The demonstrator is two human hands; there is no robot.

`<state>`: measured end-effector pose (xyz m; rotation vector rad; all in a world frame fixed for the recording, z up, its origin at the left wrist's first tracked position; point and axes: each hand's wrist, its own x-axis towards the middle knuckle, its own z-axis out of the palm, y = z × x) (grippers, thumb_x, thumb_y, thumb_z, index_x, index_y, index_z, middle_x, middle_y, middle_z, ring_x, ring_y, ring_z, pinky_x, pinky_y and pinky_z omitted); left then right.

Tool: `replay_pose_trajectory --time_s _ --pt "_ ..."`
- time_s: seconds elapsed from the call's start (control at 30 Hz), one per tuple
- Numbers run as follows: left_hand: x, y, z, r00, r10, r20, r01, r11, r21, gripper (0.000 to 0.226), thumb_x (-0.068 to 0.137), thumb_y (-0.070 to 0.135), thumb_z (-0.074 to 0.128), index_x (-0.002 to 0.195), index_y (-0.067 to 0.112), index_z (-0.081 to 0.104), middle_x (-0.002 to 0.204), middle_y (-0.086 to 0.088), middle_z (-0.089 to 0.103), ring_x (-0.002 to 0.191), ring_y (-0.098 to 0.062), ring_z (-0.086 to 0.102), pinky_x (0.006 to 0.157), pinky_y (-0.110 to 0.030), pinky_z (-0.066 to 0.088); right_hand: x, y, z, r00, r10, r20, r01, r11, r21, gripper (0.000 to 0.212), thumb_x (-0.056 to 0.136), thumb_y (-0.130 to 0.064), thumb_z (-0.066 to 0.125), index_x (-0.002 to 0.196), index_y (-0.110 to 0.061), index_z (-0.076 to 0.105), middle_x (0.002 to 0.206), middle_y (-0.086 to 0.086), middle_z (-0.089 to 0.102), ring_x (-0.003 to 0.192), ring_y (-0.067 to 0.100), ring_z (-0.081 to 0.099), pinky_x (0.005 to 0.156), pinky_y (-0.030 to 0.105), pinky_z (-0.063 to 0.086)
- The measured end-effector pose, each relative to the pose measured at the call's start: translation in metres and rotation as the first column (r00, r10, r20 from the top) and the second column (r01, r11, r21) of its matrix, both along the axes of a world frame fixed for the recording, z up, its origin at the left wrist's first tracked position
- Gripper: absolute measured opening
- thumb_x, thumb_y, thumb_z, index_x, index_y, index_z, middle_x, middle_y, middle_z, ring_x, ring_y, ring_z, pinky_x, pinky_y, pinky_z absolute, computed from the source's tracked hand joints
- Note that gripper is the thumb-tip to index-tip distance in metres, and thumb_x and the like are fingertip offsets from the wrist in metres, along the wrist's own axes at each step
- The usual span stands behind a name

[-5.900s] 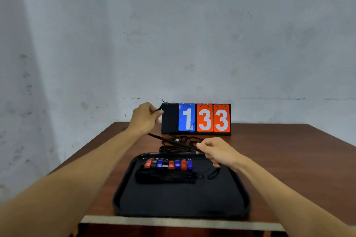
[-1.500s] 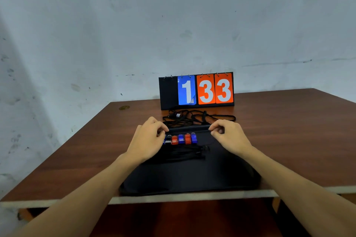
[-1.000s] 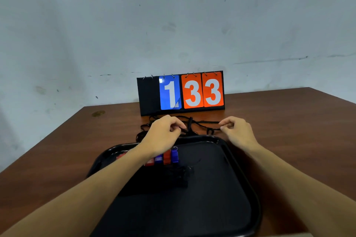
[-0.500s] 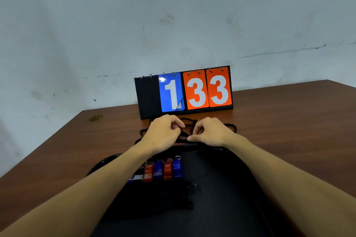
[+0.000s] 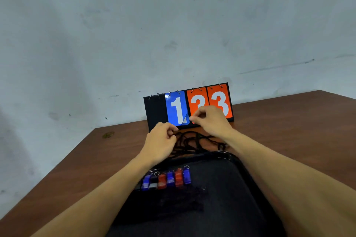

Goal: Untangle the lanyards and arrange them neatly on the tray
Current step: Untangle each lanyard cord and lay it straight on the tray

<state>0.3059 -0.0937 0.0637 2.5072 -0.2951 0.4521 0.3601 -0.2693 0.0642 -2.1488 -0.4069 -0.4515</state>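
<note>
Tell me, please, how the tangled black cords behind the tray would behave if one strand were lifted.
Probably floppy: the tangled black cords lie in loose, thin loops flat on the table. Lifting one strand would likely drag neighbours along, since the loops cross each other. They look light, so the pile may slide.

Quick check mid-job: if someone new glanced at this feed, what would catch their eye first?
First, the flip scoreboard reading 1 3 3 in blue and orange, at the back of the table. Next, the hands just in front of it: the left hand pinches the tangle of black cords beyond the tray; the right hand is higher, fingertips pinched, its hold unclear. Then the row of red and blue clips in the tray.
</note>
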Motion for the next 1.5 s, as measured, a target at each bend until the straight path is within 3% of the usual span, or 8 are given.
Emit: replay_pose_trajectory --time_s 0.33,0.7,0.87,1.0,1.07,1.2,1.37,1.5 --pt "-0.010 0.006 0.003 0.996 -0.061 -0.068 0.060 0.998 -0.011 0.021 0.091 0.011 0.055 0.107 0.020 0.064 0.103 0.002 0.053 0.090 -0.008 0.054 0.081 -0.018 0.041 -0.002 -0.008 -0.030 0.964 -0.012 -0.265 -0.064 0.960 -0.274 0.020 0.091 -0.028 0.062 0.103 -0.013 0.068 0.107 0.004 0.067 0.095 0.012 0.059 0.082 0.024 0.046" --pt "0.006 0.006 -0.013 0.994 -0.093 -0.066 0.088 0.993 -0.075 0.022 0.090 0.007 0.053 0.106 0.019 0.065 0.105 0.000 0.055 0.094 -0.010 0.055 0.077 -0.012 0.041 0.014 0.008 -0.044 0.934 0.010 -0.357 -0.178 0.880 -0.440 0.005 0.085 -0.018 0.069 0.089 -0.015 0.070 0.100 0.002 0.065 0.089 0.012 0.056 0.073 0.022 0.042" --pt "0.007 0.013 -0.009 0.993 -0.116 0.020 0.117 0.989 -0.090 0.035 0.085 0.005 0.061 0.116 0.020 0.059 0.122 0.008 0.037 0.078 -0.013 0.055 0.075 -0.014 0.047 0.006 0.011 -0.018 0.984 0.090 -0.156 -0.111 0.985 -0.131 0.002 0.088 -0.020 0.066 0.088 -0.018 0.066 0.090 -0.005 0.063 0.087 0.007 0.056 0.069 0.014 0.039" --pt "0.002 0.011 0.015 0.990 -0.135 0.034 0.138 0.983 -0.119 0.063 0.082 0.015 0.067 0.138 0.027 0.040 0.136 0.013 0.023 0.075 -0.019 0.054 0.077 -0.026 0.050 -0.013 0.022 0.024 0.989 0.133 -0.056 -0.121 0.975 0.185 0.007 0.090 -0.018 0.064 0.095 -0.015 0.067 0.092 -0.005 0.066 0.085 0.006 0.060 0.072 0.015 0.045" --pt "0.001 0.005 0.030 0.988 -0.154 0.030 0.157 0.968 -0.195 0.060 0.084 0.017 0.066 0.138 0.023 0.040 0.129 0.005 0.036 0.076 -0.015 0.052 0.075 -0.024 0.045 -0.026 0.026 0.045 0.984 0.176 -0.034 -0.153 0.924 0.351 0.004 0.091 -0.015 0.061 0.089 -0.016 0.065 0.086 -0.003 0.068 0.078 0.008 0.062 0.069 0.018 0.049" --pt "-0.008 -0.009 0.057 0.991 -0.135 -0.011 0.124 0.936 -0.331 0.017 0.093 0.024 0.055 0.105 0.015 0.064 0.075 -0.002 0.064 0.047 -0.012 0.052 0.053 -0.019 0.042 -0.048 0.029 0.076 0.968 0.251 0.015 -0.210 0.777 0.593 0.007 0.092 -0.009 0.059 0.087 -0.011 0.064 0.077 0.001 0.068 0.059 0.006 0.062 0.056 0.021 0.051" --pt "-0.018 -0.014 0.061 0.993 -0.121 -0.009 0.110 0.928 -0.356 0.018 0.095 0.024 0.053 0.086 0.013 0.065 0.082 -0.004 0.070 0.050 -0.013 0.055 0.055 -0.023 0.038 -0.061 0.017 0.095 0.955 0.296 0.032 -0.196 0.546 0.814 0.008 0.095 -0.010 0.054 0.096 -0.006 0.062 0.084 0.006 0.067 0.067 0.014 0.064 0.053 0.022 0.050" --pt "-0.024 -0.009 0.062 0.994 -0.094 -0.048 0.075 0.948 -0.309 0.018 0.094 0.023 0.055 0.091 0.008 0.065 0.082 -0.005 0.068 0.057 -0.011 0.059 0.052 -0.018 0.036 -0.064 0.002 0.098 0.952 0.302 0.044 -0.158 0.364 0.918 0.010 0.096 -0.012 0.053 0.097 -0.007 0.062 0.088 0.006 0.067 0.072 0.017 0.065 0.057 0.025 0.050"
